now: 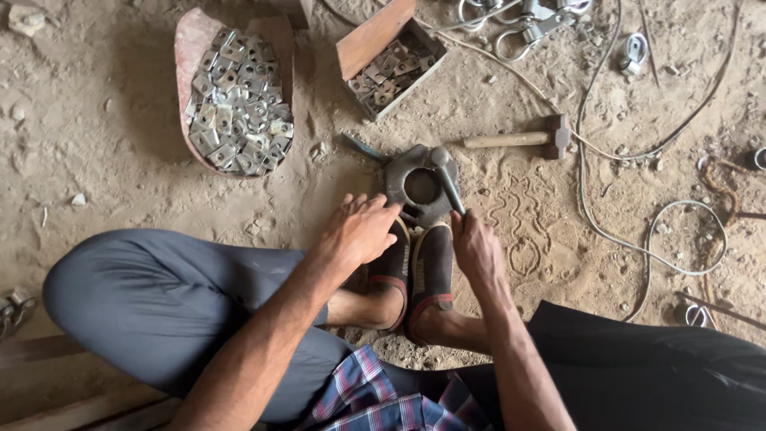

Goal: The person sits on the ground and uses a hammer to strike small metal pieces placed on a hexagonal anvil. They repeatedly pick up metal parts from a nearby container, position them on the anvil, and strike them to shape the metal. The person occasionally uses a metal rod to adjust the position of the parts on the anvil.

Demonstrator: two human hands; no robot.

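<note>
A dark round metal block (419, 185) with a hole in its middle rests on the sandy ground just beyond my two feet. My right hand (476, 243) grips a small metal hammer (447, 179) whose head lies over the block's upper right. My left hand (361, 227) hovers with fingers spread by the block's lower left edge, above my left slipper (391, 271). What lies under its fingertips is hidden.
A reddish curved tray (191, 48) holds several shiny square metal plates at upper left. A wooden box (371, 36) holds darker plates. A wooden-handled hammer (519, 138) lies to the right. Cables (638, 247), metal rings and hooks litter the top and right.
</note>
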